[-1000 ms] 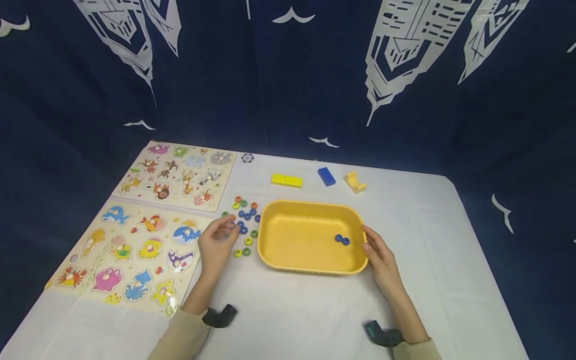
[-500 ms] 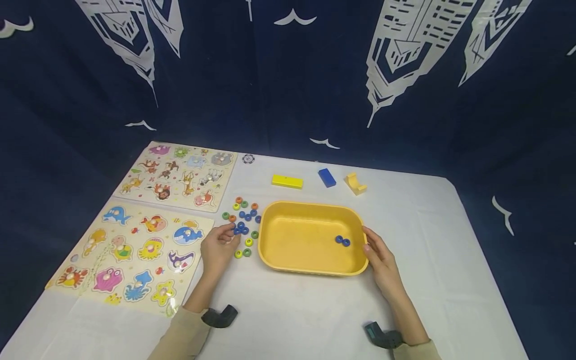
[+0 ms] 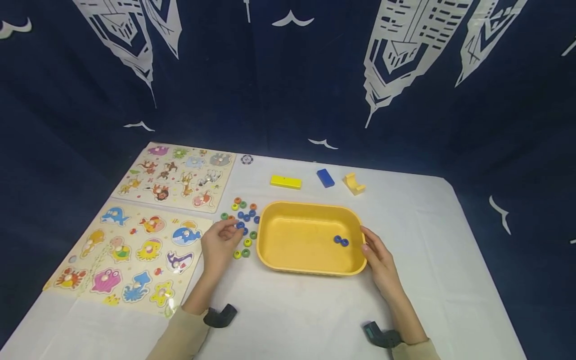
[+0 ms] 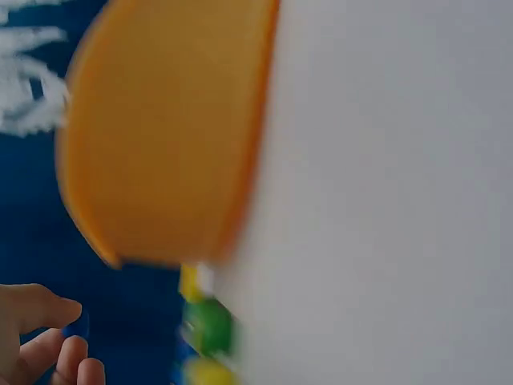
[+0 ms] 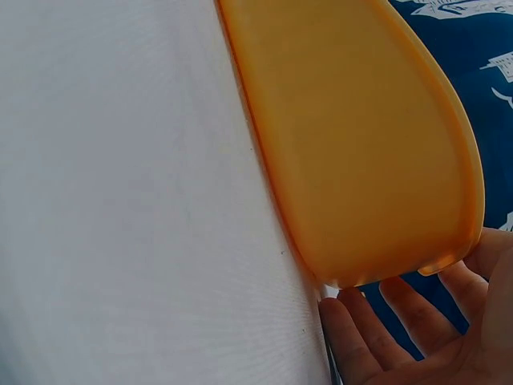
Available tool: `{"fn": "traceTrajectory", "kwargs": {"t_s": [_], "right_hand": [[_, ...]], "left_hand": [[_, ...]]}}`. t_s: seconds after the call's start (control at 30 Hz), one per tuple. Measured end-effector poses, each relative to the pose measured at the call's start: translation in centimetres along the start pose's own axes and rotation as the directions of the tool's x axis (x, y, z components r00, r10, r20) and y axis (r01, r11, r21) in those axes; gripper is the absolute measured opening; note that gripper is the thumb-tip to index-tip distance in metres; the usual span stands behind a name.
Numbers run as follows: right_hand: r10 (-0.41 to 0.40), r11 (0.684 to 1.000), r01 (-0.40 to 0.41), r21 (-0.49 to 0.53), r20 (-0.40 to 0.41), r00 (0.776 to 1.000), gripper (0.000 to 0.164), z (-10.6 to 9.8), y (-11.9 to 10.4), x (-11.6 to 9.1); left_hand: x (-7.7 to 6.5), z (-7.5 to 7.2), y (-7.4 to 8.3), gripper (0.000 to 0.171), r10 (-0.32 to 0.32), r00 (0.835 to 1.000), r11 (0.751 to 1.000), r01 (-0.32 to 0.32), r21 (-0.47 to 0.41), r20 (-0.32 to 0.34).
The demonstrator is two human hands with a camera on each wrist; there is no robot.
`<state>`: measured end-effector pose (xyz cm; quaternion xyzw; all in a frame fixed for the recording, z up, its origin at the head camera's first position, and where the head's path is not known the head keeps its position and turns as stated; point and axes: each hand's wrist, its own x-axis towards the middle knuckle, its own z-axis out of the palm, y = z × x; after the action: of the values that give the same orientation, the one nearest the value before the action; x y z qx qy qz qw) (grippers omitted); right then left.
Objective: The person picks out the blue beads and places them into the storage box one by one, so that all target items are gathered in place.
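My left hand [image 3: 220, 247] pinches a small blue bead [image 4: 79, 324] between thumb and fingertips, just over the group of loose beads left of the yellow tray. Close by lie several other beads in blue, green, orange and yellow, such as a green bead [image 3: 245, 253]. At the tray's right end, my right hand [image 3: 382, 260] holds the yellow tray [image 3: 310, 273]; in the right wrist view its thumb is at the rim and its fingers lie against the end wall. Two blue beads [image 3: 341, 241] rest side by side inside the tray, toward the right.
Two animal peg-puzzle boards, a sea-animal board [image 3: 148, 270] and a land-animal board [image 3: 180, 172], lie on the left. Behind the tray are a yellow block [image 3: 285, 182], a blue block [image 3: 325, 178], a curved pale-yellow block [image 3: 353, 184] and a round chip [image 3: 246, 159]. A dark curtain hangs behind.
My left fingers have come down among the blue beads, taken hold of one and lifted it slightly. The right hand and the tray stay where they were.
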<state>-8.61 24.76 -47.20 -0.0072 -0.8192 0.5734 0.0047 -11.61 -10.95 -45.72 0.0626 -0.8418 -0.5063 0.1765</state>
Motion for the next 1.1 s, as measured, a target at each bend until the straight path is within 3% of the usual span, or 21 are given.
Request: {"fn": "traceTrajectory", "kwargs": {"t_s": [0.13, 0.2, 0.3, 0.47, 0.6, 0.77, 0.93, 1.1], "right_hand": [[-0.006, 1.000, 0.006, -0.005, -0.001, 1.000, 0.042, 0.1, -0.1, 0.0], [-0.012, 1.000, 0.012, -0.002, 0.000, 1.000, 0.041, 0.1, -0.1, 0.0], [-0.014, 1.000, 0.014, 0.005, -0.001, 1.000, 0.041, 0.2, -0.2, 0.1], [-0.017, 1.000, 0.017, 0.007, -0.002, 1.000, 0.040, 0.3, -0.2, 0.1], [-0.035, 0.999, 0.035, 0.018, 0.015, 0.999, 0.041, 0.2, -0.2, 0.1], [-0.070, 0.997, 0.069, 0.026, 0.020, 0.997, 0.042, 0.0, -0.1, 0.0], [-0.078, 0.996, 0.076, 0.049, 0.036, 0.996, 0.042, 0.0, -0.1, -0.1], [-0.086, 0.995, 0.084, 0.055, 0.030, 0.996, 0.041, 0.2, 0.1, 0.1]], "left_hand": [[-0.1, 1.0, 4.6, 0.019, 0.099, 0.987, 0.983, -0.077, -0.167, 0.129], [-0.3, 2.3, 6.4, 0.018, 0.143, 0.967, 0.969, -0.093, -0.228, 0.211], [-0.7, 5.2, 8.1, 0.017, 0.199, 0.924, 0.959, -0.116, -0.258, 0.325], [-1.4, 9.9, 8.6, 0.016, 0.238, 0.835, 0.968, -0.160, -0.195, 0.497], [-1.4, 12.5, 8.4, 0.015, 0.176, 0.773, 0.981, -0.190, -0.042, 0.609], [-1.2, 14.7, 8.5, 0.014, 0.143, 0.710, 0.954, -0.284, 0.094, 0.690], [-1.3, 16.0, 8.3, 0.013, 0.113, 0.687, 0.931, -0.326, 0.166, 0.717], [-1.3, 16.2, 8.1, 0.015, 0.088, 0.700, 0.930, -0.313, 0.193, 0.708]]}}
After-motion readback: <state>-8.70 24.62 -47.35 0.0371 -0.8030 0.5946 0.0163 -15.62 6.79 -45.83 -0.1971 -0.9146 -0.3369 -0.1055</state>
